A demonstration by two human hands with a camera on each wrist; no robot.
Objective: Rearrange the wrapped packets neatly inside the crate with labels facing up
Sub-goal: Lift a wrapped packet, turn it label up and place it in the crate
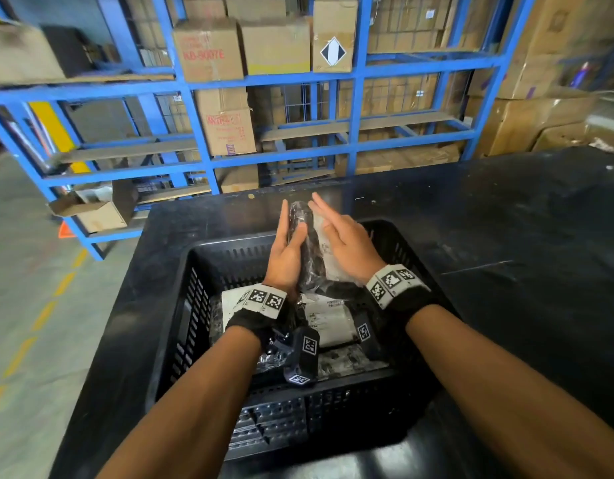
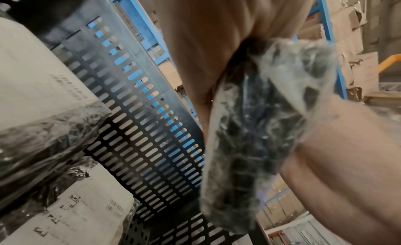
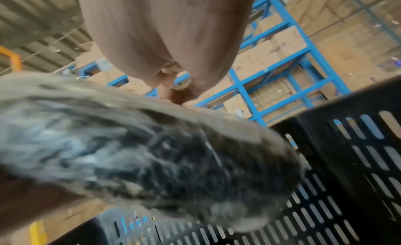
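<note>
A black slotted crate [image 1: 194,299] stands on a black table. Above its far side I hold one plastic-wrapped dark packet [image 1: 307,250] upright between both hands. My left hand [image 1: 286,250] grips it, fingers straight up behind it and thumb laid across its front. The flat right hand [image 1: 347,243] presses straight fingers on its white label side. The left wrist view has the packet [image 2: 249,128] between palm and thumb, with the crate wall [image 2: 141,128] behind. It is blurred in the right wrist view [image 3: 152,163]. Several packets lie in the crate, two with labels up [image 1: 328,319] [image 1: 233,299].
The black table [image 1: 506,236] stretches right and behind the crate; its left edge drops to a concrete floor [image 1: 29,271] with yellow dashes. Beyond the table stands a blue steel rack [image 1: 357,81] with cardboard boxes [image 1: 208,50].
</note>
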